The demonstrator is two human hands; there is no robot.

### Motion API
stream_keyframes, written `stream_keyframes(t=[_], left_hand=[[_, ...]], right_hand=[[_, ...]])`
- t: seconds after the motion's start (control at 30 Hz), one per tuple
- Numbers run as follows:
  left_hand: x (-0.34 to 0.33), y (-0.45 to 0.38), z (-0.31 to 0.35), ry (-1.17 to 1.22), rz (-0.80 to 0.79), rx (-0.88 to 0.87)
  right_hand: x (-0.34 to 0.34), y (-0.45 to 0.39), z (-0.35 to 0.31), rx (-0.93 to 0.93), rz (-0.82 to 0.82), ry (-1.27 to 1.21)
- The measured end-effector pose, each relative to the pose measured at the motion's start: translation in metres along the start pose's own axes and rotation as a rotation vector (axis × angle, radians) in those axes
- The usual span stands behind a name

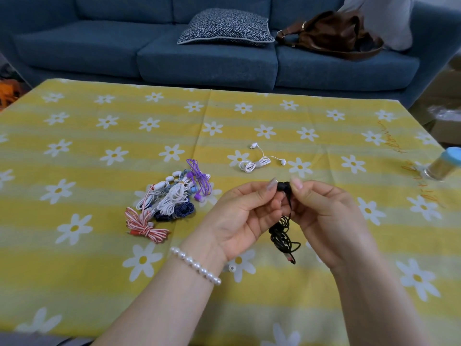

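Observation:
Above the table, both hands hold black earphones (283, 234). My left hand (242, 218) and my right hand (324, 216) pinch the black earbuds at the top between their fingertips. The tangled black cable hangs down between my palms. A pile of bundled earphones (169, 198) in white, purple, dark blue and red-and-white stripes lies on the cloth to the left. One neatly tied white earphone set (259, 163) lies apart, beyond my hands. A small white ear tip (231, 267) sits on the cloth under my left wrist.
The table wears a yellow cloth with white daisies (99, 151). At its right edge lies a clear jar with a blue lid (444, 166). Behind the table stands a blue sofa (79, 46) with a patterned cushion (225, 27) and a brown leather bag (331, 33).

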State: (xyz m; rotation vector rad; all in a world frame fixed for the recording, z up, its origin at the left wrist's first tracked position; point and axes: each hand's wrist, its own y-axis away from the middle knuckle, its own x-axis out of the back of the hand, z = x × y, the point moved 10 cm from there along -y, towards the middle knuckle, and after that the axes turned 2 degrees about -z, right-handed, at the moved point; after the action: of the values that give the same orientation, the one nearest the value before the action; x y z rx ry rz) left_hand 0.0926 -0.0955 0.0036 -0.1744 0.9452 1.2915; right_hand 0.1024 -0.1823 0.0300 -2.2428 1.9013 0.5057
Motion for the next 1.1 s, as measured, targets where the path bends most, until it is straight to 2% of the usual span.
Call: stream_keyframes(t=[0.23, 0.47, 0.7, 1.1], left_hand=[[0.003, -0.003, -0.001, -0.010, 0.040, -0.061], [0.007, -0.004, 0.000, -0.015, 0.056, -0.109], [0.000, -0.004, 0.000, 0.072, -0.006, -0.038], [0.004, -0.007, -0.011, 0.058, -0.001, 0.009]], right_hand=[[0.001, 0.003, -0.001, 0.010, 0.097, 0.010], [0.008, 0.006, -0.006, 0.060, 0.176, 0.177], [-0.001, 0.004, -0.004, 0.019, 0.151, 0.020], [-0.002, 0.004, -0.004, 0.037, 0.129, 0.105]])
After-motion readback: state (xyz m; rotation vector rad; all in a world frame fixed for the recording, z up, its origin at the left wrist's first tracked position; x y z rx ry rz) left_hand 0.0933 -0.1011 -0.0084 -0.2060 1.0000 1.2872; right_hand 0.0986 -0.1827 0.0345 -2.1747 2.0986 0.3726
